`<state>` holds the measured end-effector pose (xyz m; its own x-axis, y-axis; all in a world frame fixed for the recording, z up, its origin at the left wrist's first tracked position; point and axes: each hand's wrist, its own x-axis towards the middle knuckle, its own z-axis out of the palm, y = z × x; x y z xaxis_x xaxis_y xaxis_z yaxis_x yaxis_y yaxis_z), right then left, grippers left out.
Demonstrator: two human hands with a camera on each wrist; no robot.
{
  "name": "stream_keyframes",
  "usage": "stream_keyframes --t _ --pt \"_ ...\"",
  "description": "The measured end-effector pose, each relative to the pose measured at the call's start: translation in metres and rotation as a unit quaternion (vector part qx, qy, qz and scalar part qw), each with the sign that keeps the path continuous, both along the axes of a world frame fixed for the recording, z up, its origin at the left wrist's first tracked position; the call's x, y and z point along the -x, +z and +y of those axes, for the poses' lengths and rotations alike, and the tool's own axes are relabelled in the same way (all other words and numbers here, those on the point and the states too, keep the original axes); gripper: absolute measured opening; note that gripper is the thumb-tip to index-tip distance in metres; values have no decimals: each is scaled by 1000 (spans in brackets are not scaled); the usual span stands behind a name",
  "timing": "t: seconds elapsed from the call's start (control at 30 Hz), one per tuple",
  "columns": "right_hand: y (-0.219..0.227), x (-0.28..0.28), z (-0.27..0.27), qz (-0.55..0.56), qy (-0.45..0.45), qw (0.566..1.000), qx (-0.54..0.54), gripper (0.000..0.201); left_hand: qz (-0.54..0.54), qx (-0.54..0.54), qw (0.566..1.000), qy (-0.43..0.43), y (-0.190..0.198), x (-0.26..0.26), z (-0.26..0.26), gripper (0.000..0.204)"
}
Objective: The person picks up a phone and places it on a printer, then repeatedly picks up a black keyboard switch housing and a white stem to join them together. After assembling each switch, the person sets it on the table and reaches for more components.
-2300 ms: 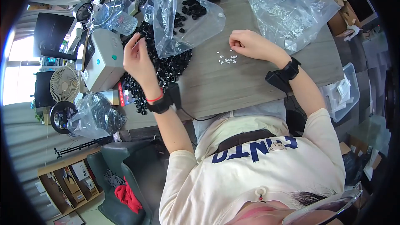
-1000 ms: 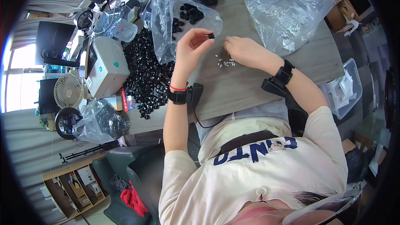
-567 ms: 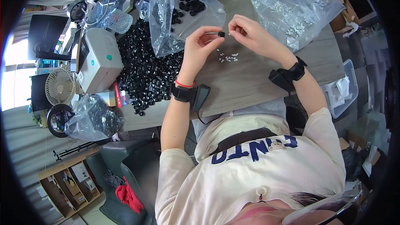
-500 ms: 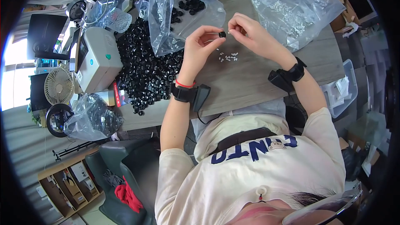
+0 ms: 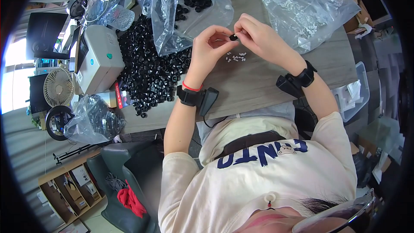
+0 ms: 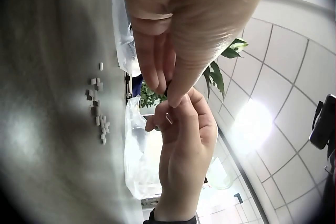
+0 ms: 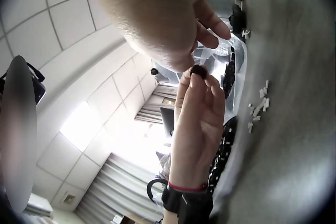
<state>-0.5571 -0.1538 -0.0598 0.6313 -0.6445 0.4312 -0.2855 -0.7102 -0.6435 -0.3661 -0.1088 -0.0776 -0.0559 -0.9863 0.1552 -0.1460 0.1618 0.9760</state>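
Note:
My left hand (image 5: 204,54), with a red cord at its wrist, pinches a small black hollow cap (image 5: 233,37) between thumb and fingertips. In the right wrist view this cap (image 7: 199,71) looks dark and rounded. The right hand (image 5: 261,39) meets it from the other side, its thumb and fingertips pinched together right at the cap. A tiny white piece (image 6: 168,118) shows among the right hand's curled fingers in the left wrist view. Below the hands, several small white pieces (image 5: 236,57) lie scattered on the grey table (image 5: 241,86).
A heap of black caps (image 5: 151,77) spreads on the left, beside a white box (image 5: 101,60). Behind the left hand lies a clear bag (image 5: 189,21) with black caps. Another clear bag (image 5: 306,17), holding white pieces, lies at the right. A plastic bin (image 5: 355,88) stands past the table's right edge.
The left hand has come from the black heap to the middle, bringing a black cap. The right hand has risen from the white pieces with one, and both hands' fingertips now meet.

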Motion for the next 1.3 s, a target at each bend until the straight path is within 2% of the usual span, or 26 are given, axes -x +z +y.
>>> stream_keyframes --t 0.33,0.67,0.83,0.93,0.97,1.07,1.23,1.3 --pt "-1 -1 1 18 -2 1000 10 10 -40 -12 999 -8 3 -1 2 25" --pt "6 5 -4 23 41 999 1 8 -28 -13 999 -17 -1 -5 1 23" --pt "1 5 -7 -4 34 999 -28 10 -16 -11 1000 -21 -1 -6 0 21" --pt "-1 6 -14 -22 37 991 -126 18 -5 -16 999 -30 1 -7 1 21" --pt "-3 6 -15 -21 37 991 -125 18 2 -18 999 -34 2 -7 1 21" --pt "-6 4 -17 -73 63 922 -375 21 17 -20 999 -40 5 -7 2 21" --pt "-6 5 -18 -83 75 917 -382 22 22 -25 998 -45 8 -7 3 22" --pt "-9 5 -19 -53 52 962 -264 22 16 -30 998 -44 7 -9 3 22"
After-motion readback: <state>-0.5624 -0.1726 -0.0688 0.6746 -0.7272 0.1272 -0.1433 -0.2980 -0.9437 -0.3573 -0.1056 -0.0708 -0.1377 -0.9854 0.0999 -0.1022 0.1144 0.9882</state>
